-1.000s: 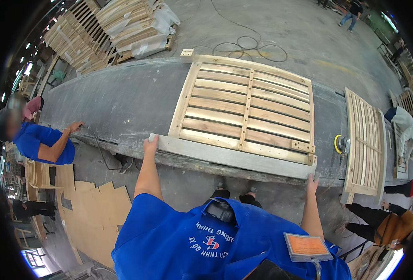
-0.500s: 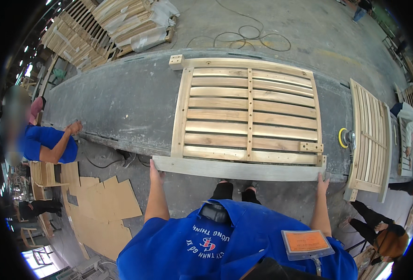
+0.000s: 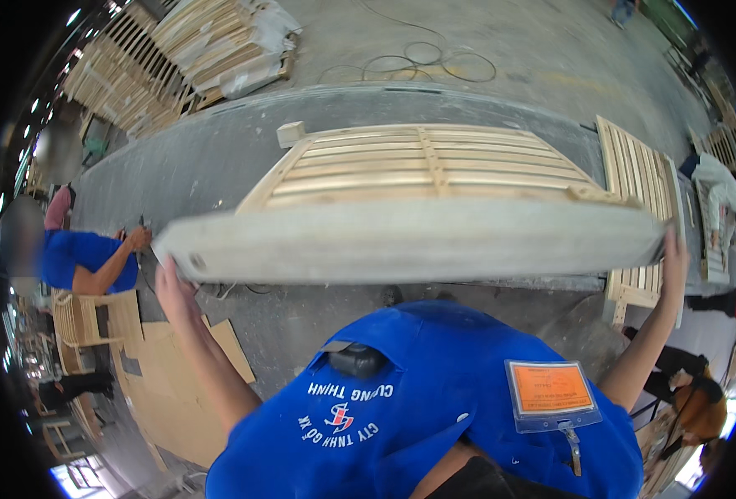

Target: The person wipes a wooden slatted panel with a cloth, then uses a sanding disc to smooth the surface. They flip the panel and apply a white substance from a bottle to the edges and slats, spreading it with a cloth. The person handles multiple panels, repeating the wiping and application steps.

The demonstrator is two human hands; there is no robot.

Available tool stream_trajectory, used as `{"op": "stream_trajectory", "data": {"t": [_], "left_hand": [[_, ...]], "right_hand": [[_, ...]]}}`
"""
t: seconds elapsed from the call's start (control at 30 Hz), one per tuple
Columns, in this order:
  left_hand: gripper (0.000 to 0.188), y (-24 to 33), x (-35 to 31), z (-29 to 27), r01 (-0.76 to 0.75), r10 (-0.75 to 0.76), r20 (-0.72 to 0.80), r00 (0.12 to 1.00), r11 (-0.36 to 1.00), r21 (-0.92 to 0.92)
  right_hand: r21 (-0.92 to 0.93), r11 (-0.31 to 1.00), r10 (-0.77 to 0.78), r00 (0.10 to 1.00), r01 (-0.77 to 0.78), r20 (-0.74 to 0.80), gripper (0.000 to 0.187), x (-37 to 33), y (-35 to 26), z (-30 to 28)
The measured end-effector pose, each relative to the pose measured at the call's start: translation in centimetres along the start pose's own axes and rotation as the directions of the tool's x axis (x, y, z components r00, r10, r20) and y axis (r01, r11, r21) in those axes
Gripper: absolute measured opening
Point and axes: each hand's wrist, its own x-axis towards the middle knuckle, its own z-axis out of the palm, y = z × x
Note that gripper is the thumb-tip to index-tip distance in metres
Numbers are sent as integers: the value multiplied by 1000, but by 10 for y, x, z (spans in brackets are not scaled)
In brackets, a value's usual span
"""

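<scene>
A slatted wooden panel (image 3: 501,163) is tilted up before me, its near edge raised off the grey worktable (image 3: 185,158). A broad pale rail (image 3: 418,243), blurred by motion, runs along that raised edge. My left hand (image 3: 176,293) grips the rail's left end from below. At the other end my right hand (image 3: 674,264) is closed on the rail, its fingers partly hidden by the wood. The far edge, with a small corner block (image 3: 291,134) at its left, lies low by the tabletop.
A second slatted panel (image 3: 630,162) lies on the right of the table. At the left a co-worker in a blue shirt (image 3: 93,258) holds something small at the table edge. Cardboard sheets (image 3: 176,391) cover the floor at left. Stacked slatted frames (image 3: 218,41) and a coiled hose (image 3: 430,62) lie beyond.
Both my hands have raised the panel's near edge up toward me, and it now tilts steeply. The round yellow sander beside it is now hidden behind the panel.
</scene>
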Motion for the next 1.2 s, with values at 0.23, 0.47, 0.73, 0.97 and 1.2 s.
{"op": "stream_trajectory", "data": {"t": [0.23, 0.47, 0.73, 0.97, 1.2], "left_hand": [[36, 73, 122, 57, -204, 228, -183, 956, 969, 143], [32, 77, 168, 75, -267, 269, -22, 963, 938, -223], [92, 45, 215, 96, -305, 482, 171, 859, 751, -586], [94, 15, 222, 92, -321, 557, 162, 815, 666, -674], [99, 15, 172, 73, -387, 579, 128, 805, 677, -626]], "right_hand": [[-53, 952, -299, 885, 300, -356, 74, 125, -123, 19], [-127, 974, -225, 900, 190, -374, 83, 177, -161, 24], [-115, 971, -236, 780, 208, -580, 69, 178, -164, 35], [-413, 505, -858, 387, 758, -338, 49, 45, -271, 52], [-229, 289, -945, 315, 930, 86, 59, -128, -380, 135]]}}
